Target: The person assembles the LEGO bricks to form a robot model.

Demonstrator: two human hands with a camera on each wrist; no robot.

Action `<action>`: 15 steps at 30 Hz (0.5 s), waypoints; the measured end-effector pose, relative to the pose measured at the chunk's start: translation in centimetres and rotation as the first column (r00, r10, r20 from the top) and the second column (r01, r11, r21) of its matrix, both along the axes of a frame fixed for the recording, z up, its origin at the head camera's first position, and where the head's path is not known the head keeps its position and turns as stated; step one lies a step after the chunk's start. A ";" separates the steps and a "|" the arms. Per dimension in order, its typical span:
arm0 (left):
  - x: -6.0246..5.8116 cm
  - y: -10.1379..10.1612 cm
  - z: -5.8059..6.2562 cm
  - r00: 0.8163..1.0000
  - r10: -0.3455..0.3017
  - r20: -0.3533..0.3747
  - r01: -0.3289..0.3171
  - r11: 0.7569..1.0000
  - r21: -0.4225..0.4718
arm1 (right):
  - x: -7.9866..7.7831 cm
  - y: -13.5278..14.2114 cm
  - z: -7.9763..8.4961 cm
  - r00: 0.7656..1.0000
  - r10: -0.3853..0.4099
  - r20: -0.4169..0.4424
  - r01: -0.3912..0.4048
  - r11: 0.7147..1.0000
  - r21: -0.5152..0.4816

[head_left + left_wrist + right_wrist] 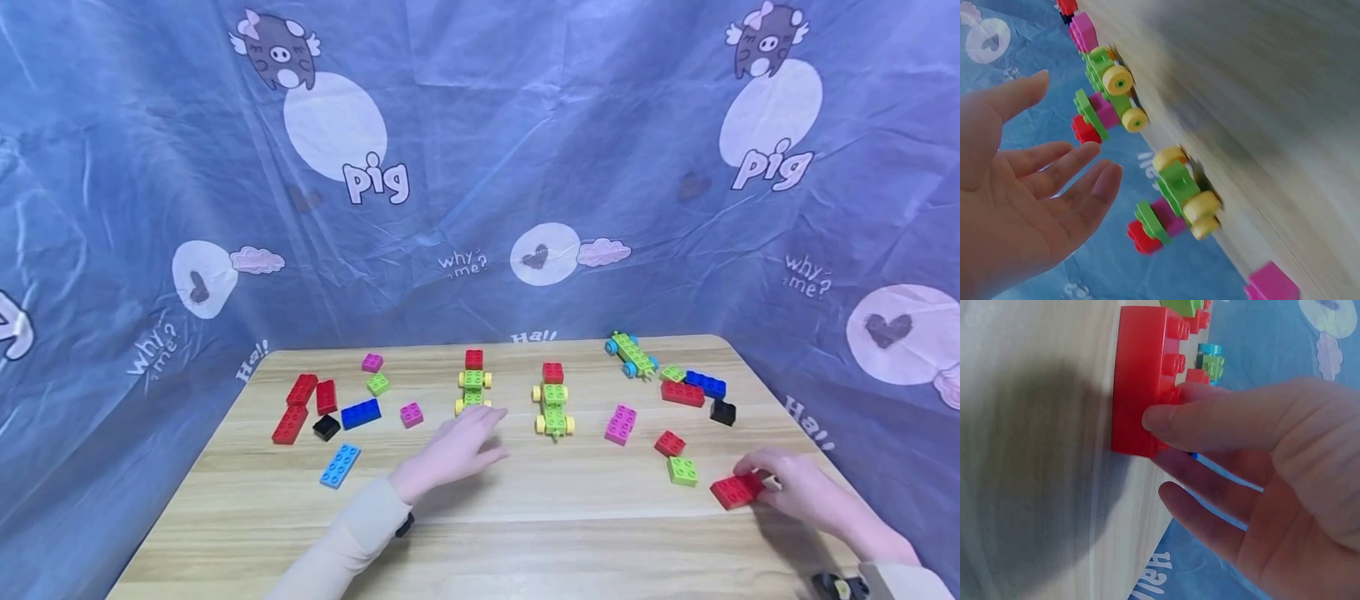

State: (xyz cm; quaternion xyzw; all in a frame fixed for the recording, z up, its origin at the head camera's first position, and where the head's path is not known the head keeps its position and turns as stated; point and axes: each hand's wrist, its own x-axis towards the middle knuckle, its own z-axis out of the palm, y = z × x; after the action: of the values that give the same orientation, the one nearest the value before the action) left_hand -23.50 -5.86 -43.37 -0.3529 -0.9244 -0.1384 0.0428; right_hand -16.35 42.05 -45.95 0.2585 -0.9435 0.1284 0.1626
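Note:
My right hand (802, 492) pinches a long red brick (731, 492) between thumb and fingers at the table's right front. In the right wrist view the thumb presses one end of this brick, which stands on or just above the wood; I cannot tell which. Toward the middle, my left hand (457, 446) hovers with relaxed, spread fingers and nothing in them. It partly covers the left yellow-wheeled green car (474, 380); a similar car (555, 417) stands to its right. In the left wrist view, the nearer car (1175, 184) carries a stack of magenta, green and red bricks.
Red, blue and black bricks lie at the left, with a light blue brick (341, 465). At right are a magenta brick (621, 425), a small red brick (670, 443), a green brick (682, 471) and a black brick (723, 412). A blue-wheeled car (632, 355) stands behind.

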 end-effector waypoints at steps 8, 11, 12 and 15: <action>0.0 -3.5 -0.6 1.000 0.023 -0.009 -0.023 0.997 0.071 | 0.4 -1.0 -0.2 0.998 0.056 -0.005 -0.057 0.998 -0.033; -0.1 -4.8 -0.7 1.000 0.030 -0.009 -0.029 0.997 0.070 | 0.6 -1.5 -0.2 0.996 0.085 -0.013 -0.086 0.995 -0.045; -0.1 -5.3 -0.6 0.999 0.037 -0.001 -0.037 0.997 0.066 | 0.6 -1.7 -0.2 0.995 0.096 -0.012 -0.096 0.994 -0.048; -0.1 -6.7 -0.5 0.998 0.062 0.015 -0.062 0.996 0.057 | 0.8 -2.3 -0.3 0.993 0.120 0.010 -0.120 0.991 -0.063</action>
State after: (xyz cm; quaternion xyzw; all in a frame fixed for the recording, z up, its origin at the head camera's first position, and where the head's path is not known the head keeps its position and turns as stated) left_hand -23.64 -12.51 -43.83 -0.3217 -0.9308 -0.1658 0.0513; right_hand -15.60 39.73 -46.22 0.3086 -0.9229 0.1692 0.1563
